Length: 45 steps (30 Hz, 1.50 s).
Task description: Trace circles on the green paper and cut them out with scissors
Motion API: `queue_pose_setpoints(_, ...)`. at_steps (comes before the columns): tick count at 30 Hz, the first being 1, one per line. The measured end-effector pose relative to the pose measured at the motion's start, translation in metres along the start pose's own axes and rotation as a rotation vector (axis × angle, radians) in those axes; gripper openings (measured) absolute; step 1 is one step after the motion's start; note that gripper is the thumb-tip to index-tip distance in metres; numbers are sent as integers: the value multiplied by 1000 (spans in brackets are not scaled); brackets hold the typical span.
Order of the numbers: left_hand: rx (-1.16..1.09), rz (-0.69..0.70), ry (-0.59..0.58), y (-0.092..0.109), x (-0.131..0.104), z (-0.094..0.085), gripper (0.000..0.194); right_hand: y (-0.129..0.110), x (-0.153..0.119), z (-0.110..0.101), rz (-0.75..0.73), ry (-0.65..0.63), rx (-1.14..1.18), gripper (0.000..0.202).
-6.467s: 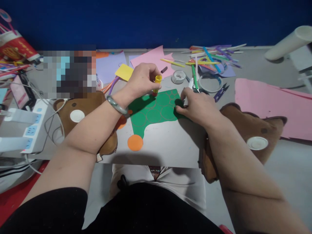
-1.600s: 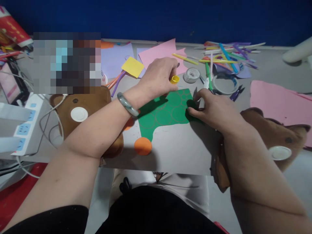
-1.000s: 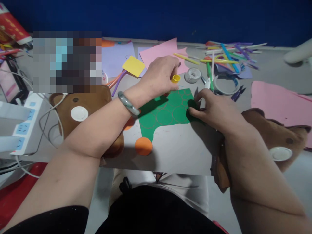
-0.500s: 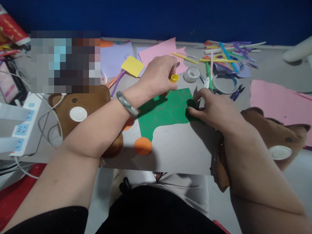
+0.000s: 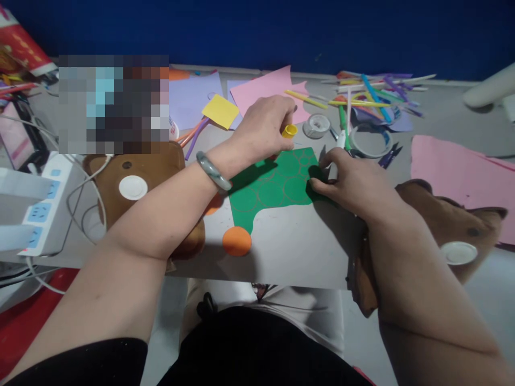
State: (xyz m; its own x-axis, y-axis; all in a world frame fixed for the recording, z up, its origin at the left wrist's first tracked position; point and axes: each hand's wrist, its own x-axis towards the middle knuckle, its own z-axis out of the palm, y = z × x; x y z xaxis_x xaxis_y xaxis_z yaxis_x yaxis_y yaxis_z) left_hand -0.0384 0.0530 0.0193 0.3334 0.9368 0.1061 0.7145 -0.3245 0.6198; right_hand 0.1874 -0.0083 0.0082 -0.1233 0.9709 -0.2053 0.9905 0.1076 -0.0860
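Note:
A green sheet [image 5: 270, 192] with several traced circles lies on the grey table. My left hand [image 5: 267, 126], with a bangle at its wrist, pinches a small yellow cylinder [image 5: 289, 131] above the sheet's top edge. At the sheet's right side my right hand [image 5: 344, 177] has its thumb and forefinger curled around a white tool [image 5: 333, 171], whose far part is hidden. An orange paper circle [image 5: 237, 241] touches the sheet's lower left corner. Another orange piece [image 5: 214, 205] is partly covered by my left forearm.
Brown plush pieces [image 5: 108, 174] lie under both forearms. Behind are tape rolls [image 5: 370, 140], a yellow note [image 5: 220, 111], pink paper [image 5: 261, 91] and coloured strips [image 5: 376, 96]. A power strip [image 5: 42, 209] with cables stands at the left. The table's front edge is near my body.
The view has shifted slightly. Both hands keep nearly the same pose, the left still on the yellow cylinder, and the sheet lies as before.

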Motion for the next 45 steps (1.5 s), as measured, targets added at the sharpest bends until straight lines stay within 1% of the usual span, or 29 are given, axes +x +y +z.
queue_pose_setpoints(4, -12, 5, 7, 0, 0, 0, 23, 1, 1, 1, -43, 36, 18, 34)
queue_pose_setpoints(9, -9, 14, 8, -1, 0, 1, 28, -2, 1, 0, 22, -5, -6, 36)
queue_pose_setpoints(14, 14, 3, 14, -1, -1, 1, 23, 2, 2, 2, -23, 26, 62, 32)
queue_pose_setpoints(17, 19, 4, 8, 0, -1, 0, 25, 4, 2, 4, -29, 28, 45, 33)
queue_pose_setpoints(23, 43, -1, 17, 2, -1, 0, 20, 7, 3, 6, -47, 44, 71, 33)
queue_pose_setpoints(31, 77, -2, 3, 3, -1, -1, 25, 7, 2, 6, -45, 36, 77, 33)
queue_pose_setpoints(38, 106, -13, -7, 5, -1, -2, 11, 4, 1, 3, -33, 27, 79, 34)
queue_pose_setpoints(41, 107, -12, -14, 5, -1, -2, 11, 3, 1, 2, -4, 14, 72, 35)
queue_pose_setpoints(45, 97, -4, -10, 2, -1, -1, 12, -1, -1, 0, 9, 28, 52, 35)
